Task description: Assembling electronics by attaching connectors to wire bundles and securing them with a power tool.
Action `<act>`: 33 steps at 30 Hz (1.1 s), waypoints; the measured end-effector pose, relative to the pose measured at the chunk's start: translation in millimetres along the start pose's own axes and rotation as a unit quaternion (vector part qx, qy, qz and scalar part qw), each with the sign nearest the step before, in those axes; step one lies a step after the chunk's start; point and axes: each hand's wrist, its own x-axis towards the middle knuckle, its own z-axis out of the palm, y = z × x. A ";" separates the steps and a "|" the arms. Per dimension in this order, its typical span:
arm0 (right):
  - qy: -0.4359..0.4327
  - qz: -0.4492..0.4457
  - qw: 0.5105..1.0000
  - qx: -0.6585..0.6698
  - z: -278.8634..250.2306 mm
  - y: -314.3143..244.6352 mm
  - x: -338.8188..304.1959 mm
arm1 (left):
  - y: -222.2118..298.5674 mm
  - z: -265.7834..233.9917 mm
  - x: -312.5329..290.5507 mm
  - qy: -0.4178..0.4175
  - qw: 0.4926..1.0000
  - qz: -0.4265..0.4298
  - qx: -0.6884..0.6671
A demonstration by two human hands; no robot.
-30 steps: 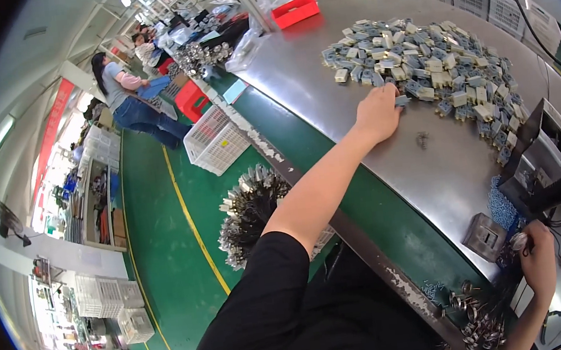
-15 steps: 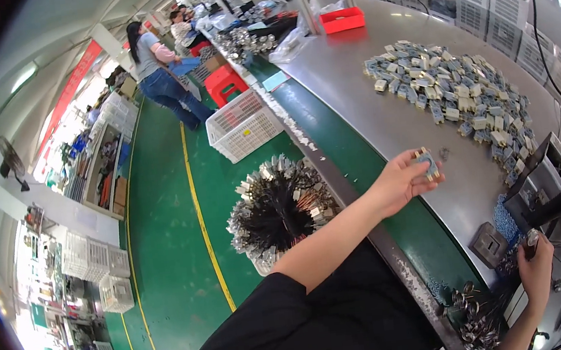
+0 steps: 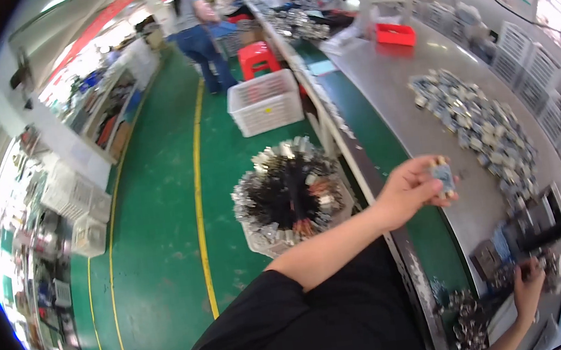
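Metal table (image 3: 418, 119); left hand (image 3: 407, 192) holds block (image 3: 442, 175) (part-hidden).

Sm. blue-gry block (image 3: 443, 177), brassy at both ends, approx. upright betw. L fingers (image 3: 430, 191)

Your left arm: black sleeve (image 3: 255, 321) ending near elbow, bare left forearm (image 3: 336, 248) reaching out to right across near edge of worktop (image 3: 417, 106). Left hand (image 3: 409, 192) raised over that edge, fingers closed in pinch, thumb (image 3: 430, 190) on side facing you, other fingers behind. Your right forearm (image 3: 514, 333) bare, slanting up from bottom of view. Right hand (image 3: 529, 280) farther along worktop, fingers bent; exact grip too blurred to tell.
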 end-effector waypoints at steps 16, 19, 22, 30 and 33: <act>-0.007 0.014 0.999 0.039 -3.0 -34.6 13.2 | 24.7 59.3 -12.3 -0.105 0.978 0.108 0.147; 0.019 -0.017 1.000 0.007 -8.0 -15.2 1.8 | -2.6 59.4 10.8 -0.104 0.897 0.075 0.423; 0.009 0.001 1.000 0.028 -3.9 -16.4 2.1 | -60.8 55.6 27.7 -0.175 0.867 0.076 0.460; 0.013 -0.012 1.000 0.026 1.6 -25.9 8.3 | -187.2 57.9 68.4 -0.278 0.798 0.104 0.524; 0.012 -0.005 0.999 0.035 3.2 -27.3 6.5 | -193.6 47.9 66.4 -0.285 0.830 0.055 0.476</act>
